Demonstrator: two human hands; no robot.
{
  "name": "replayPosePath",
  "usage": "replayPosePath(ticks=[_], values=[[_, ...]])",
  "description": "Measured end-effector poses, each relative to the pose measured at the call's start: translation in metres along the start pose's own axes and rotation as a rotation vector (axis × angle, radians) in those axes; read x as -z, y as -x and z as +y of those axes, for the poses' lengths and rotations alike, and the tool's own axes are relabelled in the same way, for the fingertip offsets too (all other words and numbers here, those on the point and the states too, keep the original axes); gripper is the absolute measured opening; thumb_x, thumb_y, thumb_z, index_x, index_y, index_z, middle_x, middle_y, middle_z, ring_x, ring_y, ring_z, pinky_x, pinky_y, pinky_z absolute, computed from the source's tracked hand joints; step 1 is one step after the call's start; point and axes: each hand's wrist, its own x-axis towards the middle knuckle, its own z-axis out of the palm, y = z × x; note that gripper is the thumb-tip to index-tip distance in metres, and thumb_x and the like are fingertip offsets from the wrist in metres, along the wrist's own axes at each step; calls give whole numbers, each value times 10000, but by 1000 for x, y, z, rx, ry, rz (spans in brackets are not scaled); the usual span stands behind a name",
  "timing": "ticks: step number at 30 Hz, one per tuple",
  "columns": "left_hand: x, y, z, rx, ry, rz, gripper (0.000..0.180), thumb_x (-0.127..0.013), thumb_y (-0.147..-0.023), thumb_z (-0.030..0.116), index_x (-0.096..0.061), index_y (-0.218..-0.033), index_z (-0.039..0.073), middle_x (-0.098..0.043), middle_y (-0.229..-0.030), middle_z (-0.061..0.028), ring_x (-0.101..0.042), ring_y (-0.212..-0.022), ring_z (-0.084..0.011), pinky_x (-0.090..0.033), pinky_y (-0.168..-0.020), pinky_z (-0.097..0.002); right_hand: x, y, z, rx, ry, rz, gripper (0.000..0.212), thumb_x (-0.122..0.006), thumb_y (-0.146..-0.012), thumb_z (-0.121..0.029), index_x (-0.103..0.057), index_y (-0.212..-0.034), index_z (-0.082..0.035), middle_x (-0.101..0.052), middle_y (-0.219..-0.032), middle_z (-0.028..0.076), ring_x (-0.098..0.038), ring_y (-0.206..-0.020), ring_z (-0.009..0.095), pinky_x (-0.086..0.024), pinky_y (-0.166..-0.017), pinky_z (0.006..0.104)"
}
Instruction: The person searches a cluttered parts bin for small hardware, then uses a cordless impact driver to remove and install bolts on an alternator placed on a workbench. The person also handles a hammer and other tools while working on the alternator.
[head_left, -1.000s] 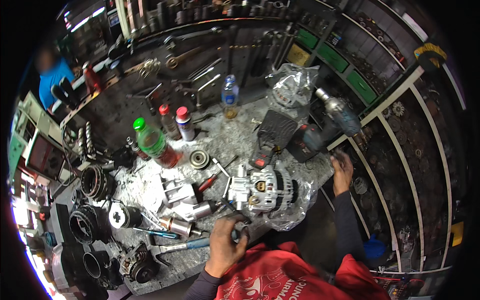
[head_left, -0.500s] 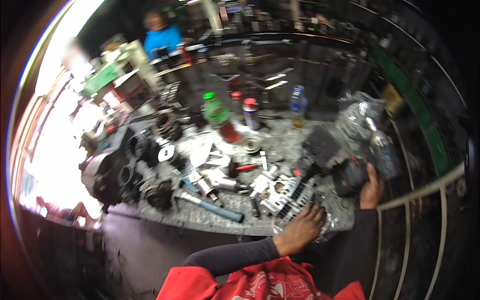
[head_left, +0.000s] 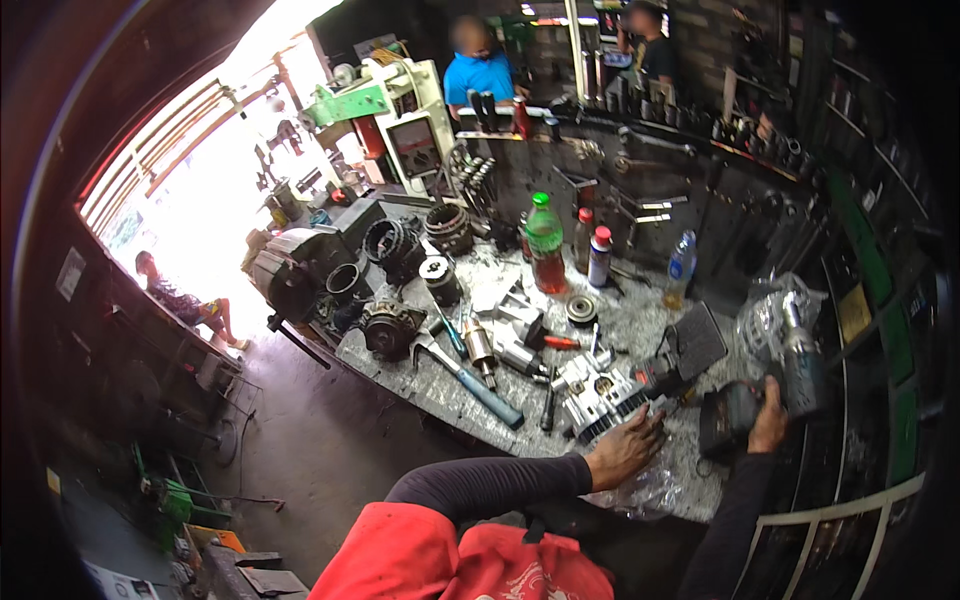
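My right hand (head_left: 768, 420) is closed around the handle of a cordless impact wrench (head_left: 803, 375), at the bench's right end. The tool has a teal body, a silver nose and a black battery (head_left: 727, 420) on the left. My left hand (head_left: 628, 447) lies with outstretched fingers at the near edge of a silver finned metal housing (head_left: 598, 400), over some clear plastic wrap (head_left: 655, 485). Just beyond the fingers sits a dark flat pad (head_left: 697, 342). A blue-handled hammer (head_left: 480, 390) rests left of the housing.
Alternator parts (head_left: 388, 328) and a motor armature (head_left: 480, 348) crowd the bench's left half. A green-capped bottle (head_left: 545, 245), a red-capped spray can (head_left: 599, 258) and a clear bottle (head_left: 681, 270) stand behind. A person in blue (head_left: 478, 75) is beyond the bench, another (head_left: 655, 50) farther right.
My view has swung left and sharpened, so the bench appears farther right and more floor shows. Both hands keep nearly the same places relative to the housing and the wrench.
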Motion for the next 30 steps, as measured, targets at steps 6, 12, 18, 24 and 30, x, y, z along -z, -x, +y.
replayPosePath(ticks=[6,12,18,24,30], values=[[-2,1,-7,-66,-70,60,496,-507,-984,275,-574,-1436,84,-565,-1493,-120,-356,-1506,-351,-180,-1258,-598,81,47,-80,201,-86,-98,514,-673,-977,-349,-657,-1308,44,-683,-1164,78,-615,-1055,188,-458,-991,324],[6,-5,-23,-187,5,-92,575,-557,-947,172,-486,-1493,8,-517,-1538,-150,-282,-1546,-370,-221,-1243,-577,140,192,-110,42,-388,-110,364,-692,-905,-162,-654,-1199,49,-666,-950,84,-617,-857,176,-486,-828,312],[19,-36,-43,-248,191,-266,540,-569,-960,219,-540,-1462,22,-596,-1446,-197,-328,-1530,-382,-240,-1229,-586,93,281,-10,-264,-490,-37,431,-701,-797,-128,-637,-1177,65,-672,-889,107,-639,-767,179,-502,-718,300],[18,-48,-52,-340,269,-228,618,-688,-868,333,-577,-1401,40,-599,-1409,-144,-369,-1494,-396,-255,-1199,-646,31,317,84,-429,-565,-68,277,-743,-770,-15,-701,-1044,-6,-702,-849,58,-646,-696,138,-529,-626,296],[12,-32,-42,-270,144,-38,488,-675,-902,353,-619,-1342,149,-604,-1406,-136,-416,-1467,-378,-311,-1159,-618,-11,305,134,-524,-702,-180,367,-697,-751,36,-695,-1118,18,-695,-819,80,-644,-657,169,-531,-599,305]])
